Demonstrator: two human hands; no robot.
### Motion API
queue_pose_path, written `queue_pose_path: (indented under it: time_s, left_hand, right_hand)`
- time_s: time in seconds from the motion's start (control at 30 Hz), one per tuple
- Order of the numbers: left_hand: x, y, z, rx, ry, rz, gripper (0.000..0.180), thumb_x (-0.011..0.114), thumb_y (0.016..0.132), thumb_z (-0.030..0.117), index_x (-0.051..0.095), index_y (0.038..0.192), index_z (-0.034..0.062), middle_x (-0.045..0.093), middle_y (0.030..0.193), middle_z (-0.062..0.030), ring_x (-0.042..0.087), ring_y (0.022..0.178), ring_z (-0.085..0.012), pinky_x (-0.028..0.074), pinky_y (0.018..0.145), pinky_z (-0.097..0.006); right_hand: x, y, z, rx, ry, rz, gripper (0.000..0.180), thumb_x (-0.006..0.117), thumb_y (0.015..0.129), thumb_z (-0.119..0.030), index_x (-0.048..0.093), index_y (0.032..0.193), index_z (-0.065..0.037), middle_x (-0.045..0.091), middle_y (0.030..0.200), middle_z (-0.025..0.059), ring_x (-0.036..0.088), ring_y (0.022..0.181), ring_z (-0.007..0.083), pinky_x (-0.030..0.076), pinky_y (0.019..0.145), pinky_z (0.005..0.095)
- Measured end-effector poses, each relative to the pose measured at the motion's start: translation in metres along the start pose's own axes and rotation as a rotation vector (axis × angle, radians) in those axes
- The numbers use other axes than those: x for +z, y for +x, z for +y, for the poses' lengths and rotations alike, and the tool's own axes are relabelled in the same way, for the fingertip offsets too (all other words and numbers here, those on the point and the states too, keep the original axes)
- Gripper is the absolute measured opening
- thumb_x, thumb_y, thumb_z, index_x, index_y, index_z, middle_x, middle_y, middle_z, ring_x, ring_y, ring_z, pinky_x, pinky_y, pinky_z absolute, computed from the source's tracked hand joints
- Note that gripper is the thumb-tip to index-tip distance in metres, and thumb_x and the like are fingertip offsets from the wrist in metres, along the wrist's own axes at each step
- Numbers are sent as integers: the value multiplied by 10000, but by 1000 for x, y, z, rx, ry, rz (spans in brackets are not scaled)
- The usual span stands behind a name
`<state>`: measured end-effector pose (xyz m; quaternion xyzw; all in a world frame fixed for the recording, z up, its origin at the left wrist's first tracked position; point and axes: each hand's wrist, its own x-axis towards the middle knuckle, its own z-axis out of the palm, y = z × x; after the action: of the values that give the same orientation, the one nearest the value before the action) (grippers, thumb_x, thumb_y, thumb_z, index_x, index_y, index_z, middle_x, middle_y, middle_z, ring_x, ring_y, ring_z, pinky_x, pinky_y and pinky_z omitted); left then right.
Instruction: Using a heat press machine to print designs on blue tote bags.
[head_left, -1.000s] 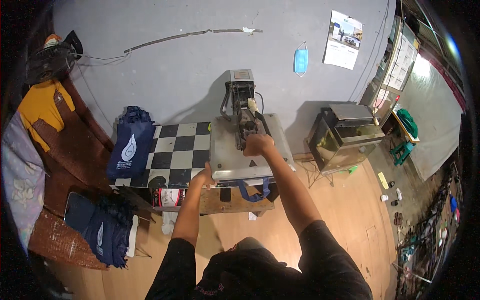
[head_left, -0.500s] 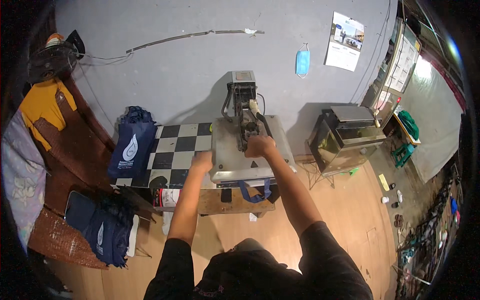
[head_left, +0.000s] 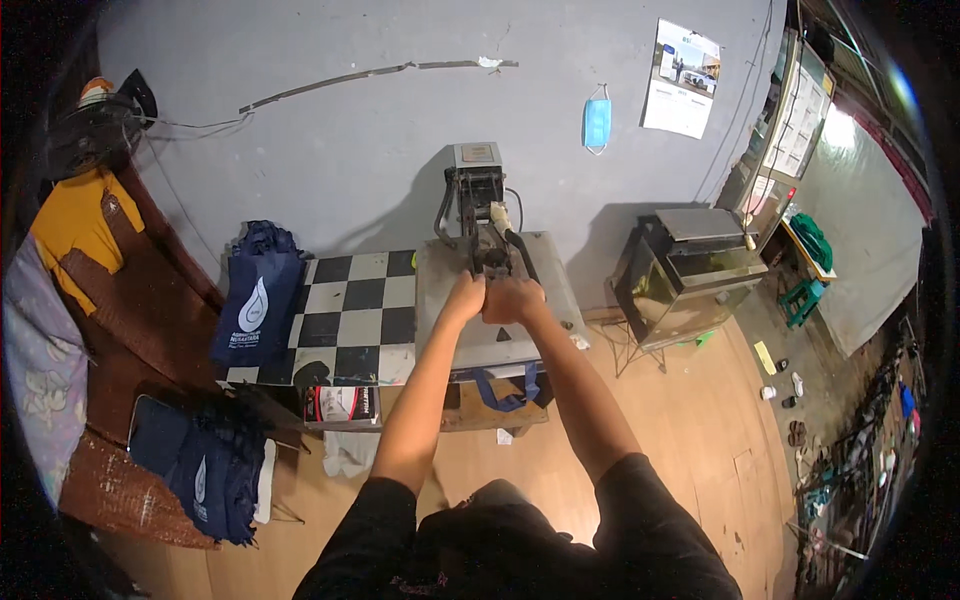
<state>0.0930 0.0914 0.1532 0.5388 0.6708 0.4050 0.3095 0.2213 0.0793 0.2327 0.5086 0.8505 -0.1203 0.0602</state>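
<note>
At the press (head_left: 447,272), left hand (head_left: 466,298) and right hand (head_left: 514,300) have fingers closed round the lever (head_left: 495,262), probably for balanced force.

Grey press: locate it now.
In the head view, the press is central, the checkered surface showing at its left, left hand and right hand on it.

The press (head_left: 490,250) is made of metal, its plate (head_left: 552,285) finished dull and smooth. The tabletop (head_left: 355,295) is surfaced smooth. The shelf (head_left: 470,417) is made of wood. The bag (head_left: 258,300) and strap (head_left: 484,391) are made of matt cloth. The wall (head_left: 380,130) is finished matt; the floor (head_left: 690,430) is surfaced smooth, glossy and wood-like. The tank (head_left: 705,302) is walled in glass, the calendar (head_left: 684,80) printed on paper.
</note>
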Motion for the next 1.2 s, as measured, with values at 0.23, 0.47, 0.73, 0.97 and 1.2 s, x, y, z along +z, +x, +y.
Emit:
queue_pose_path:
  time_s: [0.23,0.47,0.73,0.97,1.2]
  left_hand:
    - [-8,-1,18,90,289,3,374,479,898,177,559,1071,-145,592,1069,-421,586,1068,-521,475,920,-528]
    - [-11,-5,20,34,303,-54,453,432,969,212,465,1285,-112,546,1235,-376,537,1168,-500,426,1010,-494]
    - [-9,-9,-34,302,-127,281,483,476,960,137,403,1420,10,546,1263,-259,523,1170,-438,439,998,-466]
    - [30,4,-78,531,414,131,713,623,819,250,386,1473,94,471,1359,-240,426,1250,-473,338,1047,-586]
    - [47,44,-42,735,559,198,1083,769,735,512,222,1520,4,219,1554,-294,213,1434,-475,227,1149,-574]
  right_hand:
    - [6,6,3,23,-6,1,363,573,784,-277,731,1052,-91,706,1131,168,677,1078,294,559,878,427]
    - [22,1,5,-45,-32,249,248,610,751,-274,743,870,-102,736,921,154,723,868,306,578,761,416]
    - [11,-10,2,-80,-97,448,188,609,707,-246,709,695,-87,700,729,179,711,705,334,559,645,435]
    - [7,-10,-1,-94,-74,584,219,625,732,-281,694,633,-98,674,645,157,692,599,305,537,528,407]
    - [-79,5,1,-94,-219,770,303,671,771,-386,695,651,-109,673,656,113,698,650,273,541,557,404]
